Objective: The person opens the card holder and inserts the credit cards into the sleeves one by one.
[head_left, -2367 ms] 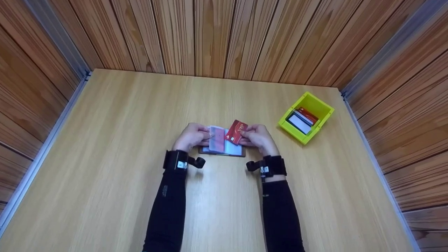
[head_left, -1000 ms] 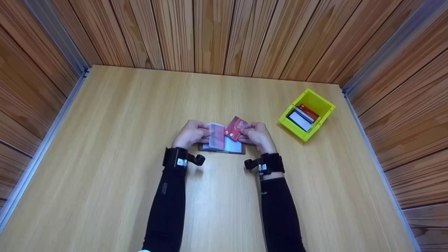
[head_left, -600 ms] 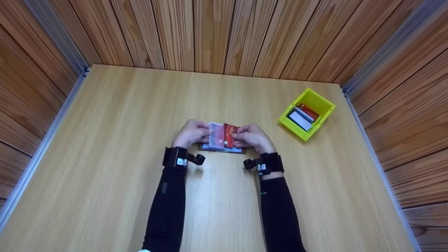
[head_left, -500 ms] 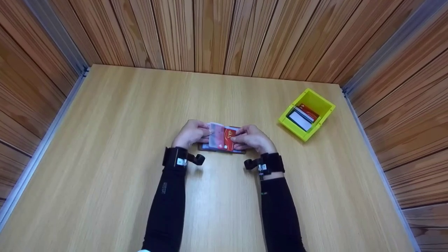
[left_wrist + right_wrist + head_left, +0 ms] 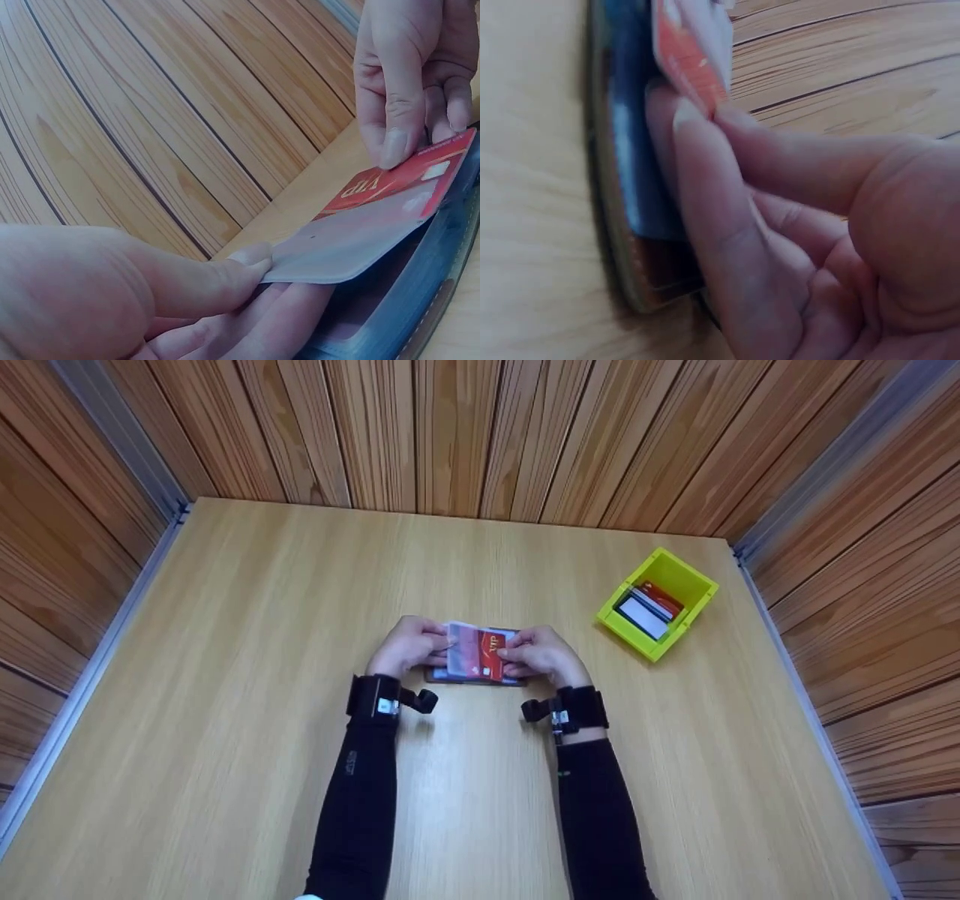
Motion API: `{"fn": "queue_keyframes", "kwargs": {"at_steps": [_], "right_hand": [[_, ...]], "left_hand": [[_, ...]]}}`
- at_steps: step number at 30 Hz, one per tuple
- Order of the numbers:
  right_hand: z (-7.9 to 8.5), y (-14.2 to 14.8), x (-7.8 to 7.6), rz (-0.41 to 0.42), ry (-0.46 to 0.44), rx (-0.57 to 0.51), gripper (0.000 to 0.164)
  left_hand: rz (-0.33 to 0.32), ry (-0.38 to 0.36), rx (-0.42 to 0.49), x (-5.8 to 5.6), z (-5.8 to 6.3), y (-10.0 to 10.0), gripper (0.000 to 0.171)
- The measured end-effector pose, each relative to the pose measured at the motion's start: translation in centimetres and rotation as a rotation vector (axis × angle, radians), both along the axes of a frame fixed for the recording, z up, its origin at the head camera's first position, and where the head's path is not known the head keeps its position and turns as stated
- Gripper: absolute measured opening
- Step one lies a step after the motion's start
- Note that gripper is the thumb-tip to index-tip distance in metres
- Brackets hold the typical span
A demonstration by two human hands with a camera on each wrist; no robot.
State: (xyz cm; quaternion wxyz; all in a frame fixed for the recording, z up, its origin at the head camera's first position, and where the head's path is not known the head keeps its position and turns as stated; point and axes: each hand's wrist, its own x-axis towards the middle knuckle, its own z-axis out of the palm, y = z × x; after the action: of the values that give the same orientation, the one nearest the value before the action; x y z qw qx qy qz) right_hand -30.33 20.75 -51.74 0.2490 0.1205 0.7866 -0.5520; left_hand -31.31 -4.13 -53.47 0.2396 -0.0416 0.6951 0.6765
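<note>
An open card holder [image 5: 441, 675] with a dark cover and clear plastic pages lies on the table between both hands. My left hand [image 5: 409, 647] pinches the outer edge of a raised clear sleeve [image 5: 322, 255], thumb on top and fingers beneath. My right hand [image 5: 551, 655] pinches a red VIP card [image 5: 491, 646] at its right end, between thumb and fingers. Part of the card shows red through the milky sleeve; the printed half [image 5: 390, 180] sticks out of its opening. In the right wrist view the holder's stitched cover [image 5: 634, 259] sits beside the fingers.
A yellow-green bin [image 5: 694, 604] stands at the back right, holding several cards [image 5: 645, 616], one white-faced and others red. Wooden panel walls [image 5: 450, 435] enclose the table [image 5: 262, 660] at the back and sides.
The red card, earlier tilted and outside the sleeve, has turned upright and shifted left, partly into it. My right hand moved left with it; my left hand stayed on the sleeve.
</note>
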Motion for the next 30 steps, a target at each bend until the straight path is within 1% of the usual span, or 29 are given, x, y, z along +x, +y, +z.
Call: {"fn": "queue_keyframes", "kwargs": {"at_steps": [2, 4, 8, 11, 15, 18, 20, 23, 27, 30], "right_hand": [[0.0, 0.0, 0.0, -0.032, 0.000, 0.005, 0.018], [-0.1, -0.1, -0.1, -0.044, 0.004, -0.004, 0.019], [-0.3, -0.9, -0.2, -0.023, 0.012, -0.051, 0.023], [-0.4, -1.5, -0.1, -0.035, 0.041, -0.072, 0.024], [-0.6, -2.2, 0.0, -0.063, 0.062, -0.075, 0.021], [-0.6, -2.9, 0.2, -0.058, 0.081, -0.068, 0.019], [-0.5, -3.3, 0.3, -0.049, 0.102, -0.046, 0.016], [-0.1, -3.7, 0.5, -0.002, 0.162, 0.050, 0.013], [0.2, -3.9, 0.6, 0.109, 0.262, 0.221, 0.011], [0.3, -3.8, 0.6, 0.176, 0.311, 0.272, 0.009]], "left_hand": [[-0.002, 0.006, -0.005, 0.0, 0.0, 0.0, 0.038], [-0.007, 0.011, -0.014, 0.1, 0.0, -0.1, 0.037], [-0.008, 0.006, -0.032, 0.0, 0.1, -0.2, 0.037], [-0.011, -0.001, -0.036, 0.0, 0.2, -0.2, 0.038], [-0.012, -0.011, -0.033, -0.1, 0.0, -0.1, 0.039], [-0.003, -0.017, -0.023, -0.1, -0.1, -0.1, 0.039], [0.005, -0.016, -0.017, -0.1, -0.1, 0.0, 0.036], [0.009, -0.010, -0.012, -0.1, -0.1, 0.1, 0.028], [-0.002, 0.008, -0.026, -0.1, -0.2, 0.3, 0.015], [-0.008, 0.026, -0.042, -0.1, -0.2, 0.4, 0.010]]}}
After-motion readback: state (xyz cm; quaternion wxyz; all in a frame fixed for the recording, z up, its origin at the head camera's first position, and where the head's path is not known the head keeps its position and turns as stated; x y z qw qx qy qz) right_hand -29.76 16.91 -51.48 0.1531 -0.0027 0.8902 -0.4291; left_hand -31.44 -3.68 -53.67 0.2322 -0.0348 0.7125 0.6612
